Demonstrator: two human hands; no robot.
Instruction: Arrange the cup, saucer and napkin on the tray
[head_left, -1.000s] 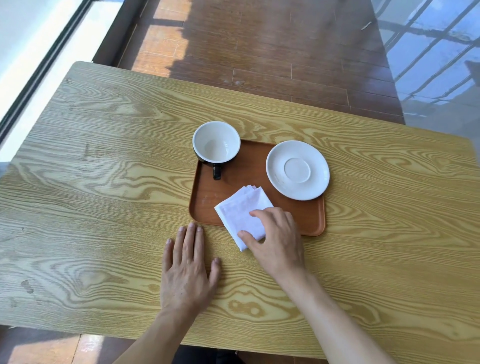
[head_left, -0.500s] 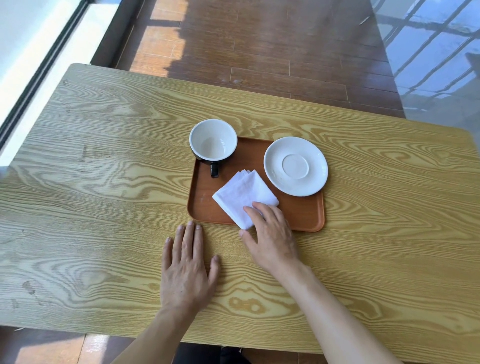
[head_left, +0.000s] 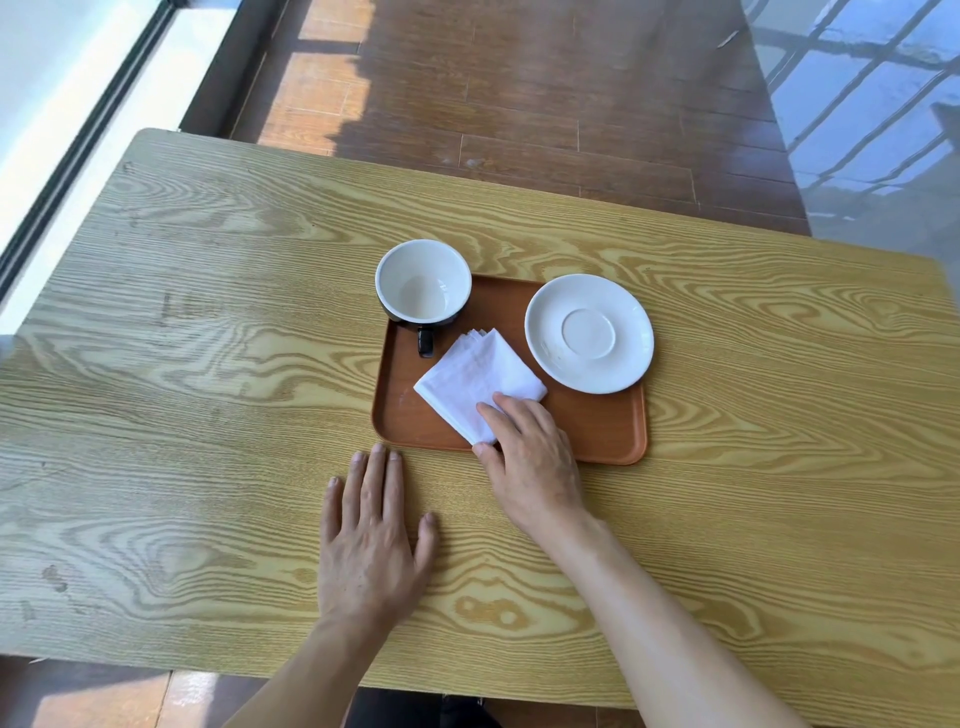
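A brown tray (head_left: 602, 434) lies on the wooden table. In its far left corner stands a cup (head_left: 423, 287), black outside and white inside, handle toward me. A white saucer (head_left: 588, 333) sits at the tray's far right, overlapping the rim. A folded white napkin (head_left: 475, 376) lies in the tray's middle, turned like a diamond. My right hand (head_left: 527, 452) rests on the napkin's near corner, fingers on top and thumb at its edge. My left hand (head_left: 371, 530) lies flat and open on the table just in front of the tray.
The table (head_left: 208, 374) has wide bare wood to the left and right of the tray. Beyond its far edge is a brown plank floor (head_left: 519, 104). A window frame (head_left: 78, 145) runs along the left side.
My right hand has pushed the napkin away from me, from over the tray's near rim fully onto the tray's middle. The left hand has stayed flat on the table.
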